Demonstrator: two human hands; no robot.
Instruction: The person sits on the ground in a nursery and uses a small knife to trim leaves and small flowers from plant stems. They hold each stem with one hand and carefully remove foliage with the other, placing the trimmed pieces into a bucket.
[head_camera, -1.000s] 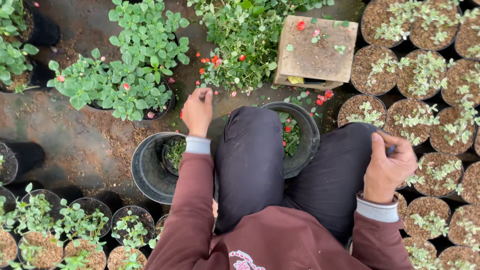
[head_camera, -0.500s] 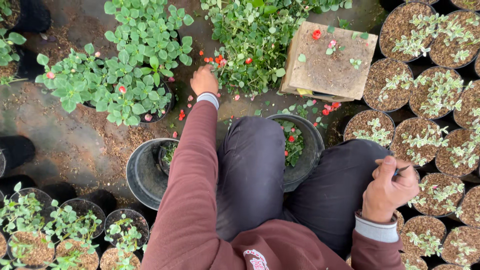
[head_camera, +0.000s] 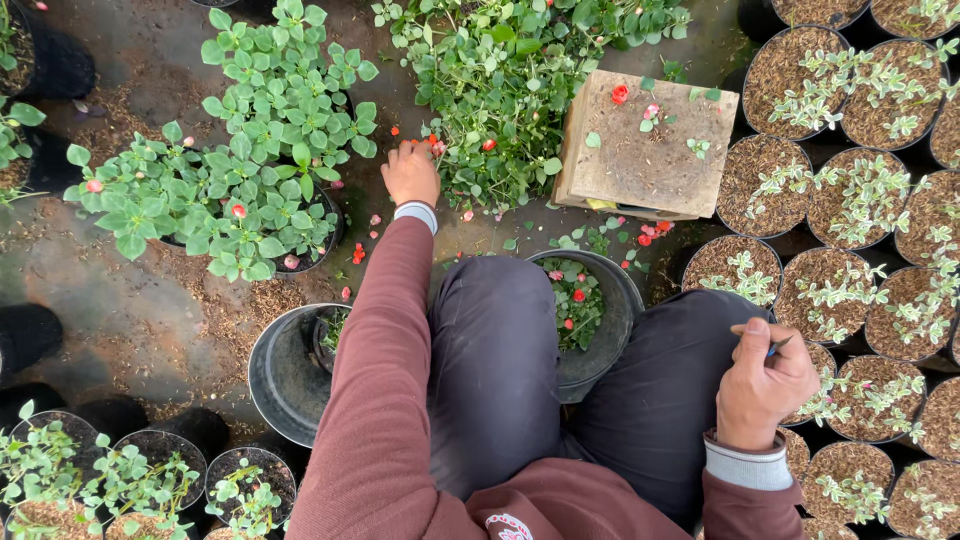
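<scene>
My left hand (head_camera: 410, 172) is stretched forward to the edge of a leafy green plant with red flowers (head_camera: 520, 90), fingers curled at a stem among the red blooms; what it pinches is hidden. My right hand (head_camera: 762, 385) rests on my right thigh, closed around a thin dark tool (head_camera: 778, 346) of which only the tip shows. I squat in dark trousers and a maroon sleeve. Between my knees stands a black bucket (head_camera: 620, 310) holding cut leaves and red petals.
A second black bucket (head_camera: 285, 375) lies at my left. A bushy potted plant (head_camera: 250, 170) stands left of my hand. A dirty wooden block (head_camera: 650, 145) sits ahead. Several pots of pale seedlings (head_camera: 850, 200) crowd the right, more pots (head_camera: 130, 490) lower left.
My left arm has reached farther forward, from near the buckets to the flowering plant. The right hand has slid a little lower on the thigh, still closed.
</scene>
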